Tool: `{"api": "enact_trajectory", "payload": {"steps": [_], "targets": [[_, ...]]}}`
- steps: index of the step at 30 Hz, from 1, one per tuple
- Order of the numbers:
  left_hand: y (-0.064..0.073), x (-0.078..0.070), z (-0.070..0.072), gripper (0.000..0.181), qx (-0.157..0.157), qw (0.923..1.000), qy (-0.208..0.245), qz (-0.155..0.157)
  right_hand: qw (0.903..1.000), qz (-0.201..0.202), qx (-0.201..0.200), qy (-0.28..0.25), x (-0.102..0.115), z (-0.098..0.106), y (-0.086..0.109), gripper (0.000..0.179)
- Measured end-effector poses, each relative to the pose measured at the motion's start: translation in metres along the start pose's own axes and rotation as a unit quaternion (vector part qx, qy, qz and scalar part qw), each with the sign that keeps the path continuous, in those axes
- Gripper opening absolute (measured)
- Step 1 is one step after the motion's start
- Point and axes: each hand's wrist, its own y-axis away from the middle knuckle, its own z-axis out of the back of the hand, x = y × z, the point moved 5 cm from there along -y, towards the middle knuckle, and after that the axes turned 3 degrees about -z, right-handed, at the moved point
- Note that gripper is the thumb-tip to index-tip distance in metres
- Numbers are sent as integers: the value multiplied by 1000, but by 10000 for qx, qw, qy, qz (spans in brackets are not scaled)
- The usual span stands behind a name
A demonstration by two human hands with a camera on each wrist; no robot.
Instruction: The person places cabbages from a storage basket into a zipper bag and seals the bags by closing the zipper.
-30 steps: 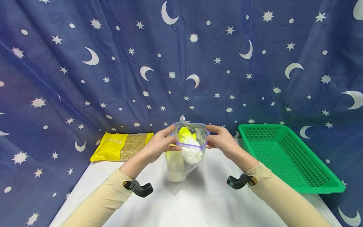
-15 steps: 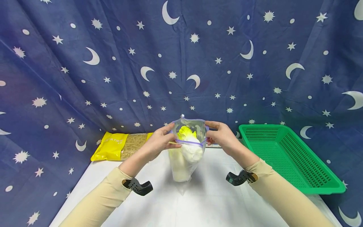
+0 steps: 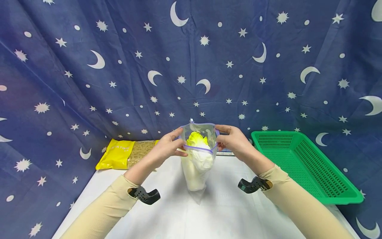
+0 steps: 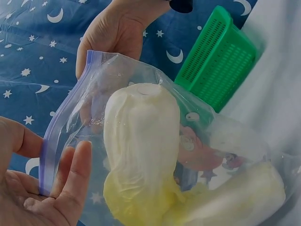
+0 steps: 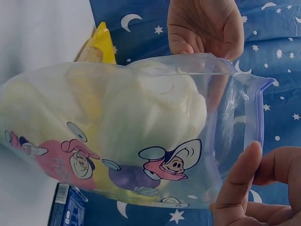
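Observation:
In the head view a clear zip bag [image 3: 198, 196] with a purple zip rim hangs over the middle of the white table, mouth spread. Inside are two pale cabbages, one a yellow-leaved cabbage [image 3: 200, 156] near the mouth and another pale cabbage [image 4: 240, 197] further down. My left hand [image 3: 168, 146] pinches the rim on the left between thumb and fingers. On the opposite side my right hand [image 3: 234, 141] pinches the rim likewise. Cartoon prints cover one face of the bag in the right wrist view. Some fingers are behind the plastic.
A yellow package [image 3: 116, 154] with a see-through window lies at the back left. To the right stands a green plastic basket [image 3: 304, 166]. A blue box [image 5: 68, 207] sits behind the bag, mostly hidden. A dark blue star-patterned cloth [image 3: 191, 66] hangs behind the table [image 3: 167, 205].
Both hands have raised the bag's rim slightly. The lower end of the bag has swung to the right, and the cabbages inside have shifted with it.

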Motion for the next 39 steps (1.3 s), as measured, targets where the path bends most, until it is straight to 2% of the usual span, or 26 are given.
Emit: {"api": "enact_trajectory", "payload": {"steps": [17,27,31,39], "targets": [[1,-7,-2,78,35,9999,-121,-56,9998,182,69,108,10,5,4,71],[3,-8,-6,77,14,9997,228,35,9997,104,84,199,13,8,5,71],[3,-7,-8,77,37,9994,345,28,9997,103,94,212,13,11,5,71],[2,0,-11,77,139,9997,210,-37,9992,243,326,-28,6,7,4,78]]}}
